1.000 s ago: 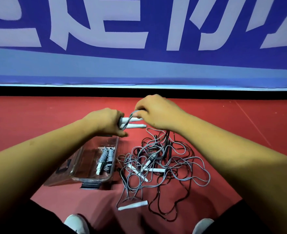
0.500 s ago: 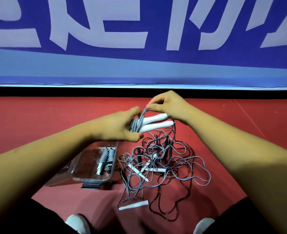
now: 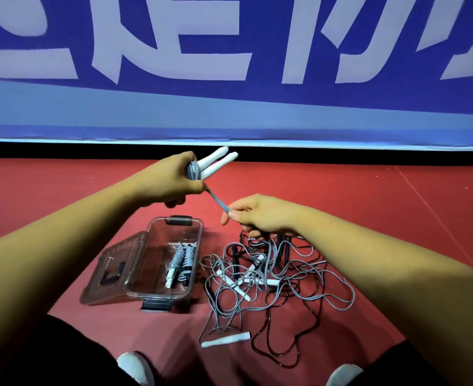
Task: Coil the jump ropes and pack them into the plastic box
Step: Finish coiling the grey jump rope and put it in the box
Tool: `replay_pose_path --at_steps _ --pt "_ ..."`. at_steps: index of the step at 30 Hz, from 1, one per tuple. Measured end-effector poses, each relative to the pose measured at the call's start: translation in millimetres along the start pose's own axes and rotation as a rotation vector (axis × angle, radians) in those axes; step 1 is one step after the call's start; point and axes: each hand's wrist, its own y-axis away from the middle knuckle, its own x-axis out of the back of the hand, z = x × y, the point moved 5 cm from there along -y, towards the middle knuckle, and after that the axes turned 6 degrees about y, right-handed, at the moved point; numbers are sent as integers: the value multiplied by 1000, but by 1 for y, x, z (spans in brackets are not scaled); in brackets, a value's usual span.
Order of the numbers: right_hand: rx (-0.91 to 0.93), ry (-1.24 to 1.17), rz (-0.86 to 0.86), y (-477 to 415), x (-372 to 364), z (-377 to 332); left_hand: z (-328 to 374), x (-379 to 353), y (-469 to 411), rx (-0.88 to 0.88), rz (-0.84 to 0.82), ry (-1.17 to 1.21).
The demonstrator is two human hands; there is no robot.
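Jump rope being coiled, a thin grey cord with two slim white handles, is held up above the red floor, beyond the clear rectangular plastic box. The left hand is clenched round both handles, laid side by side, and round the turns of cord wound at their base. The right hand pinches the free run of cord between thumb and fingers. That run is taut between the two hands, and its tail drops into the loose tangle of grey and dark ropes just right of the box. I judge the rope light and limp, its cord smooth and springy, so the turns will likely slacken unless kept under tension. The stiff handles are the sound place to hold, with the cord guided close to the coil. Two wound bundles lie inside the box, whose hinged clear lid lies open to its left. The blue banner behind bears large white characters, cropped and not readable whole; no brand shows on rope or box.
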Motion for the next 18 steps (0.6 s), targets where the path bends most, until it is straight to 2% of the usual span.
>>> replay_pose_path --at_steps 4,8,11,14,18 --pt "87 244 152 0 5 -27 -10 12 -11 -43 117 -113" --pt "165 496 181 11 9 -41 -26 30 -16 18 142 -383" --pt "266 560 197 22 12 -55 -35 28 -15 78 73 -522" --pt "362 629 253 29 15 -76 -35 12 -13 44 -3 -748" --pt "387 585 455 36 39 -87 -26 -17 -11 -51 -144 -832"
